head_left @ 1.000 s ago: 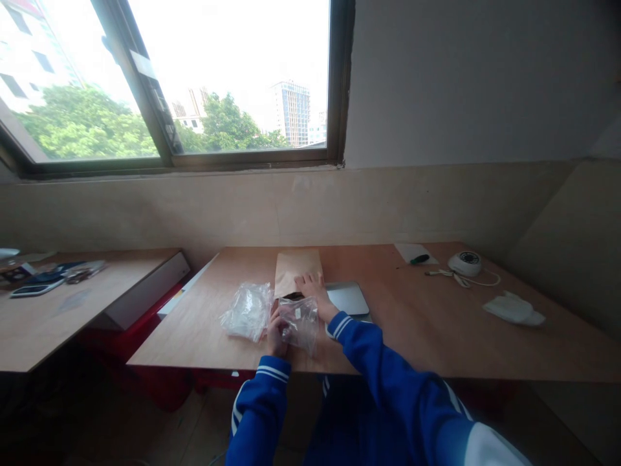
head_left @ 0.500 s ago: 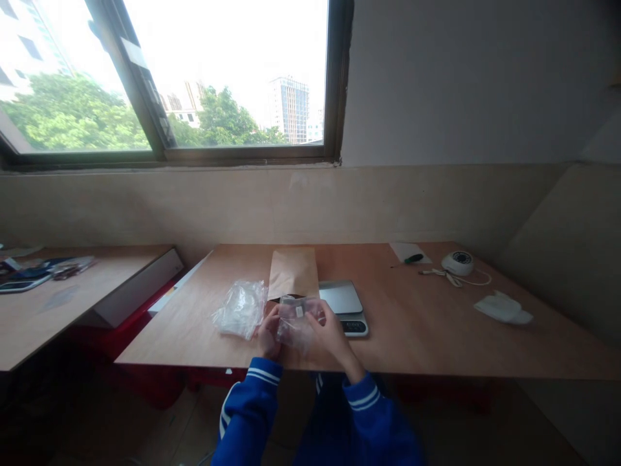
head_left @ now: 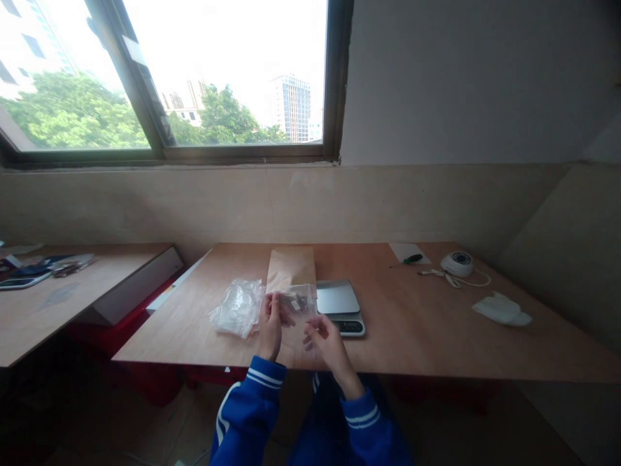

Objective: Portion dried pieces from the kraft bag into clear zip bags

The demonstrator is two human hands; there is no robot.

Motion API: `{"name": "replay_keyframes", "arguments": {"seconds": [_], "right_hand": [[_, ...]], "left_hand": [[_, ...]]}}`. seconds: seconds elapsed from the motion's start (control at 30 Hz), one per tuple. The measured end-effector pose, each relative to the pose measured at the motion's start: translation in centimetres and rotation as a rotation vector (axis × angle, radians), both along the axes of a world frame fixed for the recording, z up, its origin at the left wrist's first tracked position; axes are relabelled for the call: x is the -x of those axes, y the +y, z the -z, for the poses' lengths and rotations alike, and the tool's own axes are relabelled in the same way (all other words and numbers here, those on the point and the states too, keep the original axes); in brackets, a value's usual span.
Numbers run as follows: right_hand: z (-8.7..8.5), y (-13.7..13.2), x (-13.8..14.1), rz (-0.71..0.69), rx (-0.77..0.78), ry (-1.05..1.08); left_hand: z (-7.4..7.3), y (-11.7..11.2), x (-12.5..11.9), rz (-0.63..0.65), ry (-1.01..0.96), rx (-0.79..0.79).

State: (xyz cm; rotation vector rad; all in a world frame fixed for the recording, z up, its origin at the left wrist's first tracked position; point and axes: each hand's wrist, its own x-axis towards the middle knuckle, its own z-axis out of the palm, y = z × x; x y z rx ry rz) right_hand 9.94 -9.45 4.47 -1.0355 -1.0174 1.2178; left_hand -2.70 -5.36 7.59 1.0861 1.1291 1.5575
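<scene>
A clear plastic bag [head_left: 305, 294] is held up over the table's front part, with small dark contents and a white label showing through it. My left hand [head_left: 270, 330] is closed on the bag's left side, thumb in front. At its lower right edge, my right hand [head_left: 327, 342] pinches the plastic. Behind the bag lies a brown paper envelope [head_left: 291, 266], its lower end covered. A kitchen scale [head_left: 338, 298] with a silver plate and lit display stands just right of the bag. To the left of my left hand is a pile of clear plastic bags [head_left: 237, 309].
Toward the table's right back are a green-handled screwdriver [head_left: 412, 258] on a white sheet [head_left: 400, 249], a white dome camera [head_left: 457, 263] with its cable, and a crumpled white wrapper [head_left: 502, 309]. Another table [head_left: 121, 272] stands at the left, across a gap.
The bag has been turned and raised slightly. My left hand has moved up, and my right hand has shifted from the bag's upper right side down to its lower right edge.
</scene>
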Motion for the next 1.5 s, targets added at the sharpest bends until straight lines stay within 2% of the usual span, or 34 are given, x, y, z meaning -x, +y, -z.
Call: {"name": "replay_keyframes", "arguments": {"seconds": [0.13, 0.33, 0.43, 0.5, 0.57, 0.7, 0.77, 0.83, 0.9, 1.0, 1.07, 1.17, 1.2, 1.27, 1.33, 1.4, 1.5], "right_hand": [[-0.4, -0.8, -0.4, -0.011, 0.022, 0.175], [-0.7, -1.4, 0.2, 0.025, 0.071, 0.152], [-0.6, -1.9, -0.4, 0.022, 0.100, 0.172], [-0.6, -2.3, -1.7, 0.043, 0.130, 0.224], [-0.7, -2.5, -3.4, 0.086, 0.139, 0.271], [-0.6, -2.7, -7.0, 0.227, 0.092, 0.286], [-0.3, -2.8, -8.5, 0.281, 0.086, 0.284], [0.1, -2.9, -9.8, 0.325, 0.088, 0.295], [0.5, -2.9, -10.9, 0.365, 0.090, 0.333], [1.3, -2.7, -12.2, 0.422, 0.095, 0.412], [2.1, -2.5, -12.9, 0.466, 0.100, 0.430], [3.6, -2.2, -13.4, 0.527, 0.118, 0.366], [4.0, -2.1, -13.6, 0.541, 0.124, 0.331], [4.7, -2.1, -13.7, 0.549, 0.131, 0.270], [5.0, -2.2, -13.8, 0.528, 0.134, 0.229], [5.1, -2.3, -13.8, 0.495, 0.127, 0.202], [5.1, -2.4, -13.9, 0.469, 0.112, 0.173]], "left_hand": [[-1.0, -0.5, 0.0, 0.053, -0.015, 0.001], [-2.3, 0.4, 0.6, 0.103, 0.090, -0.051], [-3.3, 2.1, 2.7, 0.022, 0.144, 0.008], [-4.1, 3.6, 5.1, -0.092, 0.227, 0.058], [-4.7, 5.2, 7.7, -0.140, 0.311, 0.141], [-4.5, 7.9, 12.1, -0.237, 0.673, 0.291], [-3.8, 8.6, 13.4, -0.287, 0.909, 0.363], [-3.0, 8.8, 13.9, -0.395, 1.105, 0.336], [-2.4, 8.3, 13.5, -0.503, 1.219, 0.187], [-1.6, 6.4, 10.9, -0.521, 1.210, -0.060], [-0.6, 4.6, 8.1, -0.385, 1.187, -0.220], [2.0, 2.1, 3.9, -0.096, 1.176, -0.369], [3.0, 1.4, 2.8, -0.002, 1.177, -0.387], [5.1, 0.6, 1.2, 0.103, 1.155, -0.352], [6.6, 0.2, 0.4, 0.154, 1.131, -0.274], [7.4, 0.2, 0.2, 0.164, 1.123, -0.204], [7.5, 0.2, 0.4, 0.170, 1.115, -0.177]]}}
